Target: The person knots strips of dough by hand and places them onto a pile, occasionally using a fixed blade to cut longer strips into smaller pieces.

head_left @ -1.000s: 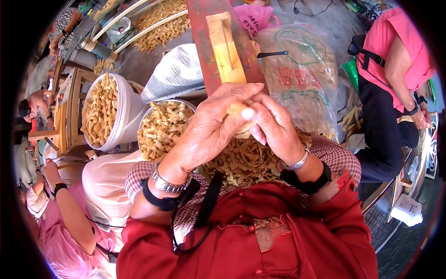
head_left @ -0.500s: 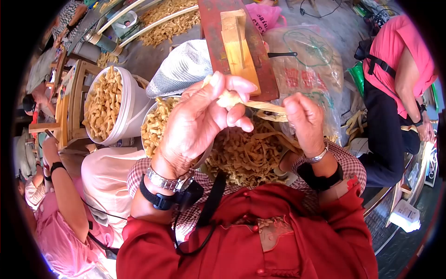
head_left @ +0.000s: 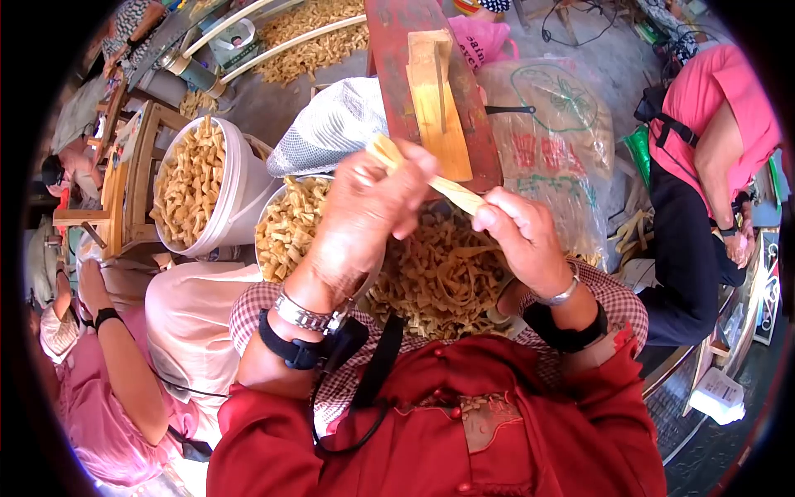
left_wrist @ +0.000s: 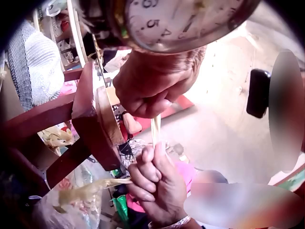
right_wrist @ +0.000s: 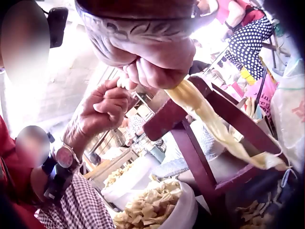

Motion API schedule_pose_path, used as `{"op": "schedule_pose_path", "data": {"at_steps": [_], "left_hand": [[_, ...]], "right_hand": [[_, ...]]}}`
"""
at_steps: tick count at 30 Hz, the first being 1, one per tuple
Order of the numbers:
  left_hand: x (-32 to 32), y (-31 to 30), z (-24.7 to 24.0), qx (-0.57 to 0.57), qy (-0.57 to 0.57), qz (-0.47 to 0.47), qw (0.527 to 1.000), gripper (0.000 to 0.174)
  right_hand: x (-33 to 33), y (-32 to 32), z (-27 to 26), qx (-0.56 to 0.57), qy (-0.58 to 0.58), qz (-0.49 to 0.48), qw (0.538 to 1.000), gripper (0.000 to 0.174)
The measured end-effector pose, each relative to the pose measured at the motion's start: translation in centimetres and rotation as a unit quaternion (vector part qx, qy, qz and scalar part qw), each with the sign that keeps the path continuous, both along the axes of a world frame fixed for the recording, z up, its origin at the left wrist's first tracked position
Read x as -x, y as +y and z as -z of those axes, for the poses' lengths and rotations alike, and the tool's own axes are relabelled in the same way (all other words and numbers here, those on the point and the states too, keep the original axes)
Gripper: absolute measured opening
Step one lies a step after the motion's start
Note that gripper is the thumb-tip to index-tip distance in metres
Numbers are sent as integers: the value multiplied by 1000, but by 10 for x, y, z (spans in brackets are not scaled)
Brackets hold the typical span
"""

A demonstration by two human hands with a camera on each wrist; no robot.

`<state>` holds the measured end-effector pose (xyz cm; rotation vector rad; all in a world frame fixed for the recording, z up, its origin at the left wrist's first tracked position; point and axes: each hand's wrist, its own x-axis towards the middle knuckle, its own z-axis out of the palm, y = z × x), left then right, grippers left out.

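Note:
Between my two hands a pale yellow, flat, pliable strip (head_left: 457,195) is stretched slantwise. My left hand (head_left: 364,207) grips it with curled fingers, and a short end sticks out beyond them at the upper left. My right hand (head_left: 526,240) pinches the strip lower and to the right, thumb on top. In the right wrist view a long loose tail of strip (right_wrist: 209,121) trails from under the right hand (right_wrist: 147,62). Below both hands lies a heap of similar knotted pieces and loose strips (head_left: 439,277).
Ahead, a red bench (head_left: 484,153) carries a slotted wooden block (head_left: 435,99). White buckets (head_left: 248,195) of knotted pieces stand at left, beside a mesh sack (head_left: 331,124). A clear plastic bag (head_left: 551,132) lies right of the bench. People sit on both sides.
My hands were pressed together around a small piece, then parted with the strip between them. The left hand has since turned over from palm up and now grips the strip.

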<state>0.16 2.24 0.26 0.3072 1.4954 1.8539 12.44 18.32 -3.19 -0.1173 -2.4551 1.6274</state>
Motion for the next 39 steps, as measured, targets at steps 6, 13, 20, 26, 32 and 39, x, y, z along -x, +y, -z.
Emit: {"op": "schedule_pose_path", "data": {"at_steps": [6, 13, 20, 26, 32, 39], "left_hand": [[20, -3, -6, -70, -23, -27, 997, 10], [47, 33, -8, -89, 67, -48, 993, 11], [61, 44, 37, 124, 211, -82, 966, 15], [37, 6, -10, 200, 168, 152, 953, 20], [17, -7, -13, 207, 206, 328, 898, 31], [-16, 10, 26, 128, -69, 252, 957, 43]], "right_hand": [[12, 14, -15, -81, 69, 33, 994, 23], [52, 42, -33, -232, 90, 120, 961, 18], [63, 55, 13, -323, 41, 119, 938, 11], [33, 25, -17, -181, 88, 156, 967, 16], [19, -20, -15, -210, 318, -22, 924, 13], [0, -69, 2, -161, 330, -84, 926, 21]]}}
